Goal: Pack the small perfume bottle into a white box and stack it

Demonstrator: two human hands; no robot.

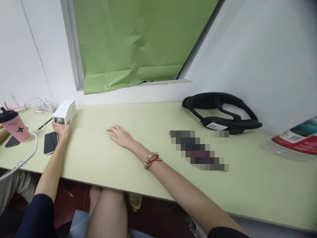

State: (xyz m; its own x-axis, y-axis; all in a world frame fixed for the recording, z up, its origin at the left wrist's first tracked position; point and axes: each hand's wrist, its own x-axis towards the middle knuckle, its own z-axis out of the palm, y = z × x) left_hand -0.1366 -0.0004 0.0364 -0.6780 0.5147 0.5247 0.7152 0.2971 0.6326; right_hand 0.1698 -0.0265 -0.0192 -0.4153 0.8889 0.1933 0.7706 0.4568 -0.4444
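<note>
At the left of the table, a row of small white boxes [66, 108] stands close to the wall, with a picture of a white flower on the near one. My left hand [60, 129] grips the near end of this row, thumb on its right side and fingers across the front and left. My right hand [120, 135] lies over the table's middle, holding nothing, its fingers apart. A beaded bracelet [151, 160] with a red string is on that wrist.
Near my left forearm lies a phone [51, 143]; a pink lidded cup [17, 125], a white cable [31, 153] and another phone [12, 141] are further left. On the right are a black headset [223, 112], a pixelated item [198, 150] and a clear bottle [294, 140] with a red label.
</note>
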